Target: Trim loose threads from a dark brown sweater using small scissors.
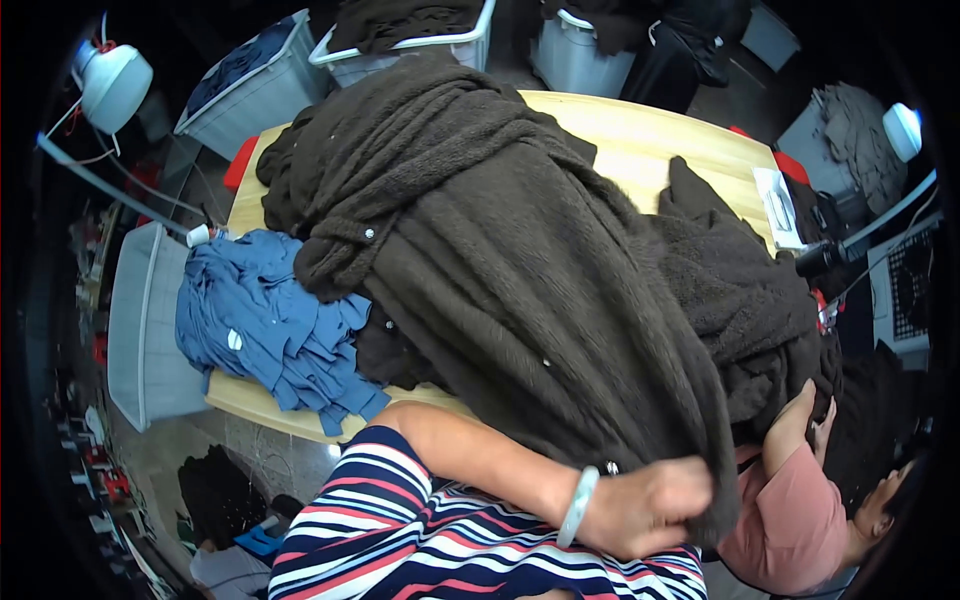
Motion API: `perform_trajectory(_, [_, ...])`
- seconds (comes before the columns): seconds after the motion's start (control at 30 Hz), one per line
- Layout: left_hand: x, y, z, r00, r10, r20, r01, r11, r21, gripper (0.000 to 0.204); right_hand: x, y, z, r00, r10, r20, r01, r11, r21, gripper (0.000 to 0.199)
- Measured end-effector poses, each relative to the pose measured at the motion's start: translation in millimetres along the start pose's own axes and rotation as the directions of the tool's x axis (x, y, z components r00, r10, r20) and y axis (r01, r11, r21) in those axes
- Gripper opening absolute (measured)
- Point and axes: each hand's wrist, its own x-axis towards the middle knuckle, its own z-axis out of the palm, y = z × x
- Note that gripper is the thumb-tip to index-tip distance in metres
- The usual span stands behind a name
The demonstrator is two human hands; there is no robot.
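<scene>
Dark brown fleece cloth point(530, 270) bunched in the left hand

The left hand point(650, 505) is clenched, fingers curled on the cloth's near right edge, though blur obscures the fingertips; the right hand is out of view, so its state cannot be told. The cloth lies heaped across a pale, wood-grained table point(630, 125), its near end spilling past the edge toward the person. Its surface is plush, draped in long soft ridges, nubbier where it bunches at the far side. A shiny round stud point(369, 233) catches light. Thin, crumpled blue fabric point(265, 300) lies just left.
</scene>
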Motion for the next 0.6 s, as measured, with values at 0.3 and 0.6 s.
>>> perform_trajectory(0.3, [79,31,67,0.919,0.382,0.097,-0.352,0.906,-0.234,0.022,-5,19,-60,0.987,-0.121,-0.104,0.103,0.981,-0.162,0.043])
perform_trajectory(0.6, [215,-28,44,0.900,0.436,0.005,-0.436,0.899,-0.030,0.020,-106,56,-195,0.809,0.034,-0.586,-0.308,0.875,-0.375,0.041])
